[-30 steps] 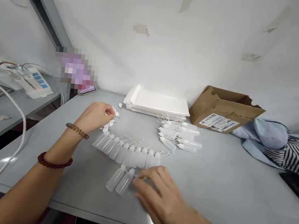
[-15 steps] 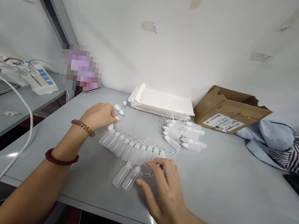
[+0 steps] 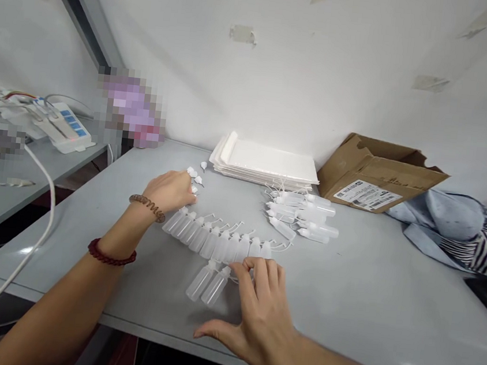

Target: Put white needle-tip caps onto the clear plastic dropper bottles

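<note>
My left hand (image 3: 170,191) is curled at the end of a curved row of translucent plastic needle-tip bottles (image 3: 215,242), close to several small white caps (image 3: 195,178). Its fingertips are hidden, so I cannot tell whether it holds a cap. My right hand (image 3: 258,315) rests on the table with its fingers spread, touching the row's near side. Beside it lie two loose bottles (image 3: 208,284), both tilted towards me. Another group of bottles (image 3: 303,216) lies further right.
A stack of white foam trays (image 3: 263,162) stands against the wall, and an open cardboard box (image 3: 379,173) sits to its right. Blue and striped cloth (image 3: 451,233) lies at the right. A power strip (image 3: 62,127) and white cable (image 3: 32,224) are at the left.
My left hand has shifted slightly right along the caps. My right hand has spread its fingers, with the thumb stretched out left on the table. The view has tilted slightly.
</note>
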A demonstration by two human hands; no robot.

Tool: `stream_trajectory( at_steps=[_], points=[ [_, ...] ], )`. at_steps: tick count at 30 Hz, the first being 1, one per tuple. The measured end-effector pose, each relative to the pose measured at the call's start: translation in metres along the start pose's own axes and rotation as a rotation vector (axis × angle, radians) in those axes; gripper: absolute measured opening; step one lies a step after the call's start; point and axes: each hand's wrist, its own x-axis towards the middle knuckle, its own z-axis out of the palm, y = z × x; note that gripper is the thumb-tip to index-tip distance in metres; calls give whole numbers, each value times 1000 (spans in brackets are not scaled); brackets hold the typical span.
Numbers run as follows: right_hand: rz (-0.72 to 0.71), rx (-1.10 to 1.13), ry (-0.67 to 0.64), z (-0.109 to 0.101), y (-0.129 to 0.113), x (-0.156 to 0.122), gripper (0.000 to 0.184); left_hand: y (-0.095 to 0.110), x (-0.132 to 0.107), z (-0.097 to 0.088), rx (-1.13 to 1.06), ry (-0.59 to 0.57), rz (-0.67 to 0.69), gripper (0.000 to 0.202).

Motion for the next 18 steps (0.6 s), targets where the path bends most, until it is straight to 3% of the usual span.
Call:
stream_trajectory(
  at_steps=[7, 18],
  points=[
    [-25, -192, -1, 2, 0, 1, 65, 2, 1, -2, 153, -78, -13, 22],
    [-8, -174, 39, 6, -2, 5, 66, 5, -1, -3, 188, -94, -19, 21]
  ],
)
